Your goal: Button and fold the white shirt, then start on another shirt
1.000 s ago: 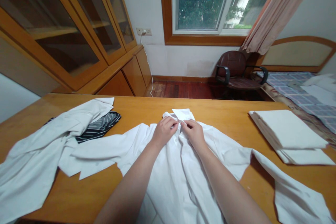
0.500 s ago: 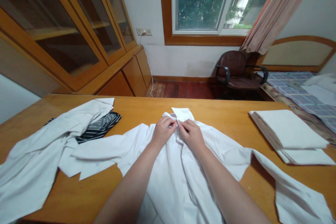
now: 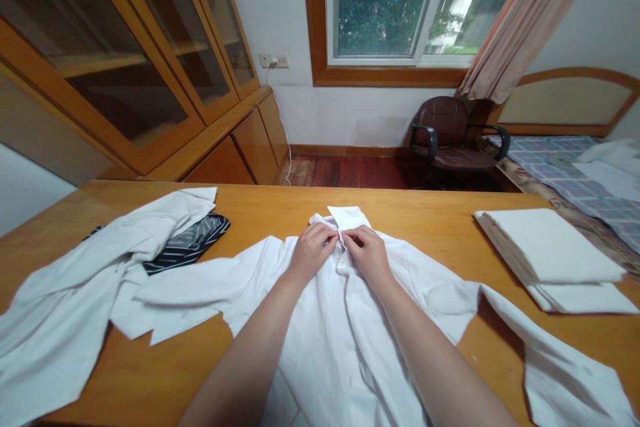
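A white shirt (image 3: 320,320) lies front up on the wooden table (image 3: 410,210), its collar at the far end and its sleeves spread to both sides. Just below the collar, my left hand (image 3: 314,248) pinches one edge of the front opening. My right hand (image 3: 367,252) is closed on the other edge, with its fingertips close to those of the left. Any button between the fingers is too small or hidden to make out. Below my hands the front placket runs down in loose folds.
At the left, a heap of white clothing (image 3: 75,300) lies over a black striped garment (image 3: 193,243). Folded white cloth (image 3: 555,253) rests at the right. Beyond the table are a glass-door cabinet (image 3: 200,113), an office chair (image 3: 450,133) and a bed (image 3: 575,160).
My right fingers have shifted slightly at the collar, and the thumb is tucked in closer to the fingertips. The left hand and the shirt are almost unmoved.
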A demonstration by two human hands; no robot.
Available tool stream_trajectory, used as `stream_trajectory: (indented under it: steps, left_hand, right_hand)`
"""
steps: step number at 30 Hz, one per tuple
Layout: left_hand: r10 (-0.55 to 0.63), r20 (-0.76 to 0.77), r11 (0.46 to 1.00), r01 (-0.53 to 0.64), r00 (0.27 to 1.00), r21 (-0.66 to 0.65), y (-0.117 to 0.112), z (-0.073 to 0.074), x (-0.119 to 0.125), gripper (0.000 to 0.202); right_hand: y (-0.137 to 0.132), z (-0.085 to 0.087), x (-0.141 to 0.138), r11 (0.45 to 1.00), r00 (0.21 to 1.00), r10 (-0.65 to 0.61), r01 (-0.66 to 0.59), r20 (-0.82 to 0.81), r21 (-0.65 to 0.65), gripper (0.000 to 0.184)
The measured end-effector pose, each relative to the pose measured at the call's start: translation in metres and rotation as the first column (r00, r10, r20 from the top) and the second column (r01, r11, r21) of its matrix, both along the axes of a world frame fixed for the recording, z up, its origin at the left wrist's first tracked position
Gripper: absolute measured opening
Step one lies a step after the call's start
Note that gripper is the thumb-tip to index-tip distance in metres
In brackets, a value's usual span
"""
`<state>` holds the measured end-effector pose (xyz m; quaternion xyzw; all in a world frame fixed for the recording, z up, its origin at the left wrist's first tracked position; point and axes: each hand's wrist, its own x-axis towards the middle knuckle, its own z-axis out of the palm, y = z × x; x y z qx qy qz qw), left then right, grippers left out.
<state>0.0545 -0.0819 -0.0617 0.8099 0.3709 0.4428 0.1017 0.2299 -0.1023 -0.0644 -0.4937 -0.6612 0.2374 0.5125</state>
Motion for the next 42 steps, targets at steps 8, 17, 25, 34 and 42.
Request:
stream_trajectory:
  steps: [8, 17, 25, 34, 42]
  left_hand:
    - [-0.034, 0.004, 0.999, 0.034, 0.999, 0.036, 0.0011, 0.001, -0.0017, 0.008]
    - [-0.045, 0.024, 0.999, 0.044, 0.999, 0.031, 0.0015, 0.0013, -0.0024, 0.008]
    - [-0.041, 0.039, 0.992, 0.045, 0.998, -0.12, 0.0, 0.0022, -0.0028, 0.01]
    - [0.007, 0.12, 0.959, 0.028, 0.993, -0.283, -0.004, 0.0046, -0.0004, 0.006]
    - [0.026, 0.189, 0.942, 0.04, 0.982, -0.334, -0.006, 0.006, 0.0015, 0.007]
  right_hand:
    - [-0.0008, 0.0008, 0.001, 0.998, 0.997, 0.003, -0.009, 0.08, 0.065, 0.01]
    - [-0.001, 0.0015, 0.0027, 0.997, 0.993, 0.009, -0.018, 0.121, 0.071, 0.011]
    - [0.0009, -0.001, 0.0058, 0.997, 0.983, 0.045, -0.056, 0.18, 0.059, 0.013]
    - [-0.001, 0.0035, 0.0036, 0.997, 0.978, 0.015, -0.031, 0.21, 0.072, 0.011]
    - [-0.0019, 0.0025, 0.0029, 0.996, 0.964, 0.025, -0.047, 0.265, 0.078, 0.011]
